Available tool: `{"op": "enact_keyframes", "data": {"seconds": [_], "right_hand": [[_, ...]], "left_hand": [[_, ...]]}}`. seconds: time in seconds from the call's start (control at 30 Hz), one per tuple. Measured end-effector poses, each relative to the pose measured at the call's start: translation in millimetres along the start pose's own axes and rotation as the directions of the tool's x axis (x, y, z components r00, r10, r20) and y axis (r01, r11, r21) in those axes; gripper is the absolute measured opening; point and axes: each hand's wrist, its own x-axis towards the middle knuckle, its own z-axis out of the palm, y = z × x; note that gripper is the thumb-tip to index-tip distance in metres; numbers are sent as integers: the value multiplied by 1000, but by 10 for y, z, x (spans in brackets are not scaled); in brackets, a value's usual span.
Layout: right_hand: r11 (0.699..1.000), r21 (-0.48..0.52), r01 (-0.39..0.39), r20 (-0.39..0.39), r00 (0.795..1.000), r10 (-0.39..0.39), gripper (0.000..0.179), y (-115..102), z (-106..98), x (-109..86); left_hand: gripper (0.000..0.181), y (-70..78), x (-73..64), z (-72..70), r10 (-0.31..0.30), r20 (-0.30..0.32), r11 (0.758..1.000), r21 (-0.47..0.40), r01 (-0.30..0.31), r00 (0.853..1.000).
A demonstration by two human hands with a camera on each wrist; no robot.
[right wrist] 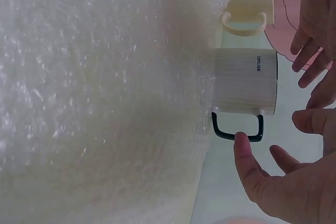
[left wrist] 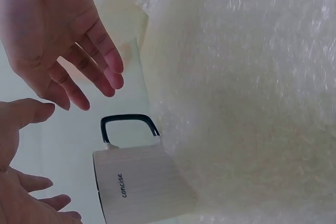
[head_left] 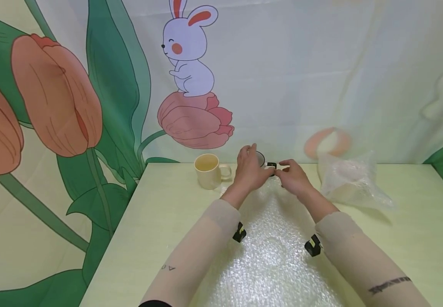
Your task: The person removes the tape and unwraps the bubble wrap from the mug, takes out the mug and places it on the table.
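Note:
A white mug (right wrist: pixel 244 82) with a black rim, a black handle and the word "concise" stands at the far end of a bubble wrap sheet (head_left: pixel 271 247). In the head view my left hand (head_left: pixel 249 168) covers most of it. In both wrist views the left hand (right wrist: pixel 317 40) is above the mug, fingers loosely spread. My right hand (head_left: pixel 293 177) is on the handle side, fingers relaxed and apart. One right fingertip overlaps the handle in the right wrist view; contact is unclear. Neither hand grips anything. The wrap hides the mug's base in the wrist views.
A cream-yellow mug (head_left: pixel 208 172) stands left of the hands, its handle toward them. At right lies a bubble-wrapped bundle (head_left: pixel 354 177), its contents blurred. Behind the pale table (head_left: pixel 156 221) hangs a printed cloth (head_left: pixel 275 85) with a rabbit and tulips.

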Motion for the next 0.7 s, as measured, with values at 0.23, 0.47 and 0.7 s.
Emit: {"op": "enact_keyframes", "data": {"seconds": [0.23,0.47,0.7], "right_hand": [[1000,19,14,41,999,-14,58,29,-75,-87],[998,51,35,37,999,-37,53,32,-172,-200],[997,36,69,1,998,-69,49,-3,-307,-344]], "left_hand": [[85,116,-130,-28,29,27,999,-28,-28,999],[76,231,-255,-6,43,47,996,-83,-39,998],[68,348,-329,22,70,67,988,-140,-60,995]]}}
